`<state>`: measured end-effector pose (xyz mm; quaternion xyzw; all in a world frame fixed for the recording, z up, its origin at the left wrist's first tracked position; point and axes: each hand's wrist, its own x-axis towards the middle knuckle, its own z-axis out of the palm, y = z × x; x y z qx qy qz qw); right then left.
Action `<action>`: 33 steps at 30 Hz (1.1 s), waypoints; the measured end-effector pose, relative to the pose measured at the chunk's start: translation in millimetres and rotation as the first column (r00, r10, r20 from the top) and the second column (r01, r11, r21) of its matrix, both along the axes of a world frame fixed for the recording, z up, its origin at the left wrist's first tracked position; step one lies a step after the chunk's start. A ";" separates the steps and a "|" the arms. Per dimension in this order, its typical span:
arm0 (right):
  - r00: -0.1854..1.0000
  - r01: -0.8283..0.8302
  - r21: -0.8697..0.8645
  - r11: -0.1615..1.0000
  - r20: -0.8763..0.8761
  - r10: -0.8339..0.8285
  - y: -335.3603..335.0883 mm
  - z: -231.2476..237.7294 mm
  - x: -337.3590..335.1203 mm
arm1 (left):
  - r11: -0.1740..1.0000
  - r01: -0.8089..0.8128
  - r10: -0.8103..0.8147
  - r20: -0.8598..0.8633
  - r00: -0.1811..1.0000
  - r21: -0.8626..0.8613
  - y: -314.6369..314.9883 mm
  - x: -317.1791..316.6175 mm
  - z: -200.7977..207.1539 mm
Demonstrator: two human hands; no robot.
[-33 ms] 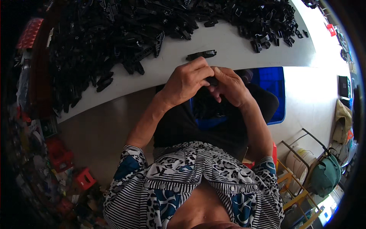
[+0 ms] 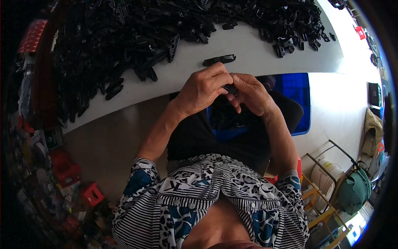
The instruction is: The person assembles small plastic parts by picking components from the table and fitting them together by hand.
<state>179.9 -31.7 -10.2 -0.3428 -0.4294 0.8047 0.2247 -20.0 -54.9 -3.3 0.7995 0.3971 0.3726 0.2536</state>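
My left hand and my right hand meet just off the table's near edge. Both have their fingers closed round a small black plastic part. Most of it is hidden behind the fingers, so its full shape cannot be made out. The left fingertips pinch it from one side, and the right thumb presses near them. Just beyond my left hand, a longer black plastic piece lies alone on the white table.
A large heap of long black parts covers the table's left and far side. Smaller black clips are piled at the far right. Below my hands stands a blue crate with black parts inside. A red stool is at lower left.
The black part shows a little more between my hands, and my right fingers have shifted slightly. Everything else looks the same.
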 end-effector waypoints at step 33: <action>0.845 -0.444 0.870 0.215 0.486 -0.224 46.6 24.6 -9.3 | 0.970 -0.242 0.239 -0.085 0.967 -0.036 8.5 -14.8 3.6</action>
